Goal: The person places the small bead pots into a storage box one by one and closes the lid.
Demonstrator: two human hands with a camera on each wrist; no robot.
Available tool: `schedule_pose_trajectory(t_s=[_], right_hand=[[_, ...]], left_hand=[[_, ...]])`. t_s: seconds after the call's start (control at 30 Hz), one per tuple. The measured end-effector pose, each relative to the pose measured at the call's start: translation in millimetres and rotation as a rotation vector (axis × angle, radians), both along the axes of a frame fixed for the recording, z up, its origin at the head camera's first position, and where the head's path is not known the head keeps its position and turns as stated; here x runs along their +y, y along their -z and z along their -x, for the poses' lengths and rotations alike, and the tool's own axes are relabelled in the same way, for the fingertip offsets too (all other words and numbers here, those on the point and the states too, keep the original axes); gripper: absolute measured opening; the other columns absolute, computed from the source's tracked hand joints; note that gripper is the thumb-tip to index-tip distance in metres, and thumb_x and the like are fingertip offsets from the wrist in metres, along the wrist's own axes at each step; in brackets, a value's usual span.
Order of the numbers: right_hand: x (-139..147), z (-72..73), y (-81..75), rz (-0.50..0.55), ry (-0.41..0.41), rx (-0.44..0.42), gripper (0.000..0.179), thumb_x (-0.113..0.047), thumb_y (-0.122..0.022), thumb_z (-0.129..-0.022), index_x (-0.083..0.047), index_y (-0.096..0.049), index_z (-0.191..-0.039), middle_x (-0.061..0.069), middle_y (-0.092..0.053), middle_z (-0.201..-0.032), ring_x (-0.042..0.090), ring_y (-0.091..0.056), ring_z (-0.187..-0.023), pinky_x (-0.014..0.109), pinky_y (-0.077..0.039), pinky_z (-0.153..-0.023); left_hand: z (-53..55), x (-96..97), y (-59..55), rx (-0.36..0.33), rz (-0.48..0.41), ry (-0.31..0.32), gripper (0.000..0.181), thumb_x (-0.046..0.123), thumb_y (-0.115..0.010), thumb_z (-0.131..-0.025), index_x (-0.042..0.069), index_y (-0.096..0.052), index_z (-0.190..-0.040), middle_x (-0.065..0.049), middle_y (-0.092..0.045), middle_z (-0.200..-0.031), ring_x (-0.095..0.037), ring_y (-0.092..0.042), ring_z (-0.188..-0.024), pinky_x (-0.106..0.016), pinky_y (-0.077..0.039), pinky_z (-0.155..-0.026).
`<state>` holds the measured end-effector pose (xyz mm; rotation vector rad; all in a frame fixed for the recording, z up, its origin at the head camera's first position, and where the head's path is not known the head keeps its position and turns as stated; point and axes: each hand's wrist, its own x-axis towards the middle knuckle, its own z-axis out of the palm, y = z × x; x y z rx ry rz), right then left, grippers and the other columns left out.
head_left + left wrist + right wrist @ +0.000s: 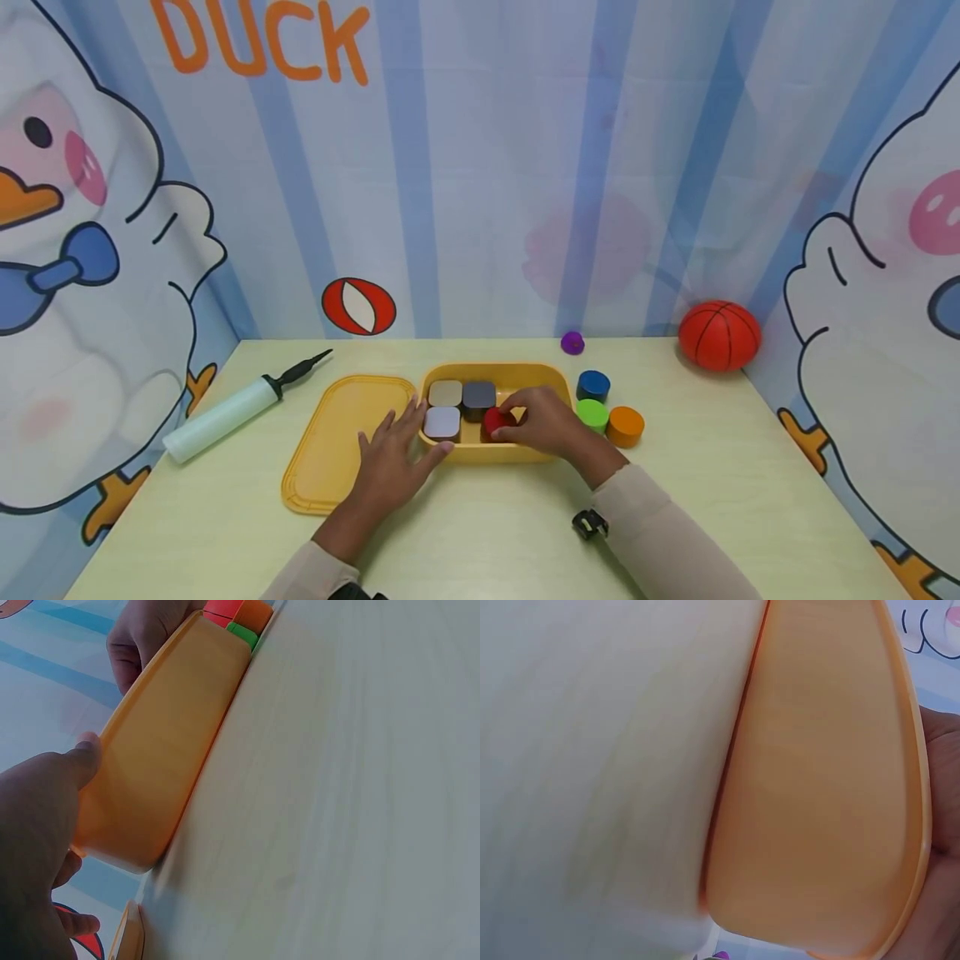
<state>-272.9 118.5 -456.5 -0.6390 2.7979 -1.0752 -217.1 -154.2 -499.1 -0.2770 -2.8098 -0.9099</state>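
A yellow plastic box [495, 454] stands on the table. Inside its left half sit a beige block [446, 392], a dark grey block [478, 394] and a lavender block [442, 422]. With thumb and fingers, my right hand [551, 421] pinches a red block [494, 422] low inside the box, right of the lavender one. My left hand [393, 462] steadies the box's left end, fingers extended and spread. Its thumb [86, 754] touches the rim in the left wrist view. The right wrist view shows mostly the box's outer wall [817, 780], with part of the right hand behind the rim.
Right of the box stand blue [593, 385], green [592, 415] and orange [626, 426] round blocks. A yellow lid [322, 467] and a pale green pump [225, 421] lie to the left. Behind are a small purple object [572, 342] and a red ball [720, 336].
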Motion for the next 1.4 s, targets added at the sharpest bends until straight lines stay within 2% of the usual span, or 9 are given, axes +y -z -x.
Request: schedule_pose_trajectory(t_s=[0.17,0.4,0.53,0.8,0.93,1.17,1.4], right_hand=[[0.8,-0.7,-0.9,0.039,-0.016,-0.021,0.032,-0.025,-0.089,-0.094,-0.007,-0.083,-0.120,0.010,-0.082,-0.120,0.011,-0.073,-0.075,0.027,-0.063,-0.069],[3.2,-1.9,-1.2,0.117,-0.056,-0.060,0.034,-0.020,-0.082,-0.099,-0.001,-0.079,-0.127,0.016,-0.078,-0.131,0.024,-0.084,-0.094,0.036,-0.069,-0.079],[3.8,-0.7,0.0,0.133,-0.072,-0.053,0.032,-0.020,-0.081,-0.100,-0.001,-0.079,-0.126,0.017,-0.077,-0.133,0.029,-0.084,-0.102,0.038,-0.069,-0.083],[6.3,-2.2,-1.2,0.146,-0.077,-0.026,0.032,-0.019,-0.078,-0.102,0.001,-0.078,-0.127,0.019,-0.077,-0.133,0.032,-0.083,-0.109,0.040,-0.069,-0.089],[9.3,-6.5,-5.8,0.155,-0.064,0.061,0.028,-0.017,-0.075,-0.104,0.002,-0.077,-0.126,0.019,-0.077,-0.130,0.033,-0.082,-0.110,0.045,-0.067,-0.094],[30.1,-2.9,-4.9,0.201,0.012,0.312,0.021,-0.014,-0.080,-0.101,0.001,-0.083,-0.115,0.017,-0.080,-0.125,0.038,-0.075,-0.122,0.055,-0.062,-0.106],[60.2,4.0,0.2,0.263,0.084,0.393,0.022,-0.007,-0.083,-0.096,0.006,-0.081,-0.113,0.020,-0.079,-0.128,0.043,-0.072,-0.127,0.061,-0.054,-0.114]], left_hand=[[-0.7,0.3,-0.5,0.000,0.001,0.000,0.087,0.063,-0.069,-0.101,0.018,-0.041,-0.170,-0.008,-0.039,-0.177,-0.054,-0.036,-0.161,-0.094,-0.011,-0.118],[-0.4,0.6,-0.7,-0.007,0.001,-0.003,0.087,0.063,-0.068,-0.101,0.018,-0.040,-0.170,-0.007,-0.038,-0.177,-0.054,-0.036,-0.161,-0.094,-0.011,-0.119],[-0.7,0.8,-1.3,-0.014,0.007,-0.005,0.088,0.064,-0.068,-0.101,0.018,-0.040,-0.171,-0.008,-0.038,-0.177,-0.054,-0.035,-0.161,-0.093,-0.011,-0.119],[-0.9,1.8,-1.7,-0.025,0.012,-0.013,0.088,0.065,-0.068,-0.101,0.019,-0.039,-0.171,-0.008,-0.039,-0.176,-0.054,-0.036,-0.161,-0.093,-0.012,-0.119],[-0.7,1.7,-2.0,-0.019,0.009,-0.011,0.088,0.065,-0.068,-0.101,0.019,-0.040,-0.171,-0.008,-0.040,-0.176,-0.054,-0.036,-0.161,-0.094,-0.012,-0.118],[-0.6,1.0,-1.5,-0.002,-0.001,-0.002,0.087,0.062,-0.069,-0.101,0.017,-0.041,-0.170,-0.009,-0.040,-0.176,-0.055,-0.037,-0.160,-0.094,-0.012,-0.117],[-1.1,1.8,-1.7,-0.007,0.001,-0.006,0.087,0.063,-0.069,-0.101,0.017,-0.042,-0.170,-0.009,-0.041,-0.176,-0.055,-0.038,-0.160,-0.094,-0.013,-0.117]])
